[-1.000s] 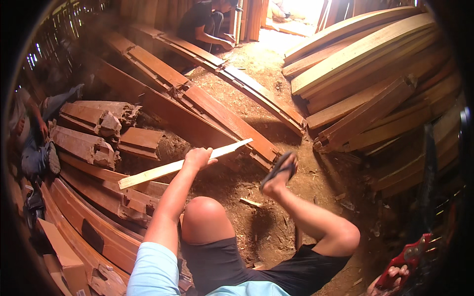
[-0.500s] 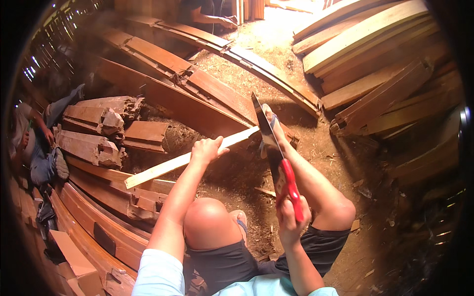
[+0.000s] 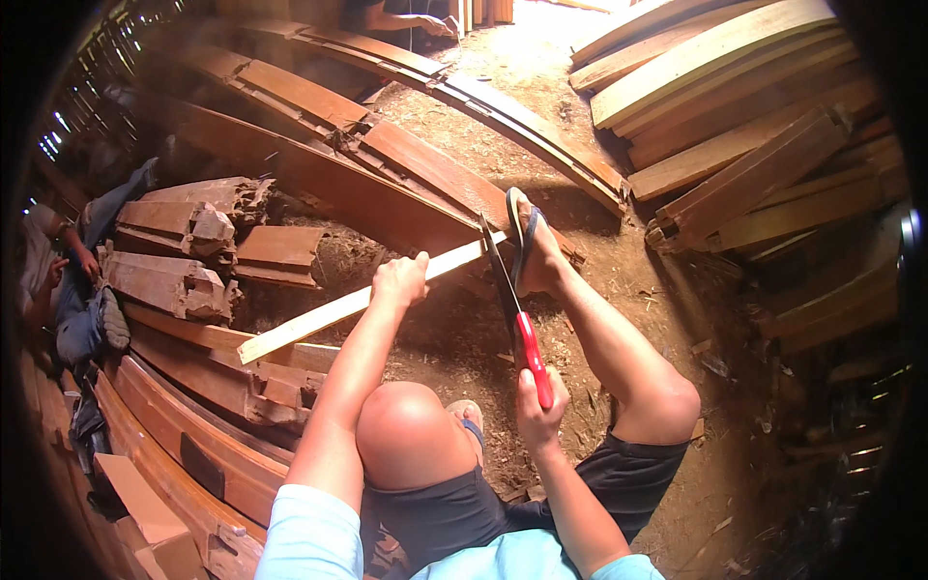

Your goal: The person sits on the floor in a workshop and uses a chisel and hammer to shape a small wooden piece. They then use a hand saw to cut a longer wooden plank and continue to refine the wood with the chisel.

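Note:
My left hand point(image 3: 399, 282) is closed round a pale wooden strip point(image 3: 314, 321) that slants up to the right, its far end by my sandalled right foot point(image 3: 532, 242). A handsaw point(image 3: 504, 280) with a dark blade and a red handle is in my right hand point(image 3: 541, 406), the fingers wrapped about the grip. The blade points away from me and crosses the strip near its far end. Whether the teeth bite into the wood cannot be made out. Behind that end lies a broad reddish-brown plank point(image 3: 338, 188).
Long curved planks point(image 3: 541, 126) stretch across the back. Pale boards point(image 3: 715, 63) are stacked at the far right, and rough-ended timber point(image 3: 159, 280) lies at the left. A person's legs point(image 3: 82, 319) show at the left edge; another person's hand point(image 3: 435, 26) is at the top. Shavings litter the dirt floor.
The saw has moved left and turned, its blade now across the strip near the far end instead of raised beside my foot. My left hand and the strip have shifted slightly left.

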`<state>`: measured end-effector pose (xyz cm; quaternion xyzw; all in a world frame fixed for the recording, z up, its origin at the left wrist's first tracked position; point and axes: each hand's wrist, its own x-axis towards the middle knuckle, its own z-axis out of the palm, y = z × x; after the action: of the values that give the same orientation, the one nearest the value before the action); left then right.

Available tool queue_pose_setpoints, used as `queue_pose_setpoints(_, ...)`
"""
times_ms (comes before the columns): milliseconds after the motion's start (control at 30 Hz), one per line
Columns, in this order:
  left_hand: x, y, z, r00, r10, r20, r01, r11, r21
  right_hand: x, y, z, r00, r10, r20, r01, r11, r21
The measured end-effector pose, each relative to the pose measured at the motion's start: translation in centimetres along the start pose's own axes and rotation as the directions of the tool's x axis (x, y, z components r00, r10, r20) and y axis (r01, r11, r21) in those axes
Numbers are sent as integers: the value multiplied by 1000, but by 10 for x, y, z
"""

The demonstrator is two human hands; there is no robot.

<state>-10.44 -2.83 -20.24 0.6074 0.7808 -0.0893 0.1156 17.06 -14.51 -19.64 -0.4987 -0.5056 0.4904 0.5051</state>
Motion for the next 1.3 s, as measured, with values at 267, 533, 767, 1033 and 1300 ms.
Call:
queue_pose_setpoints(267,6,3,12,997,-1,-76,-2,999,-45,54,25,31,995,-84,-47,82,996,-32)
queue_pose_setpoints(533,2,3,4,1000,-11,-16,10,1000,-22,-16,26,5,979,-205,-23,200,971,-130)
queue_pose_setpoints(767,9,4,10,1000,10,-24,-11,999,-48,70,54,43,990,-139,-38,135,986,-99)
queue_pose_setpoints(1033,8,2,12,999,3,-36,-7,995,-101,38,70,15,999,-23,-49,20,998,-63)
queue_pose_setpoints(1300,9,-5,9,999,-11,37,13,999,-50,28,84,18,996,-78,-53,75,995,-67)
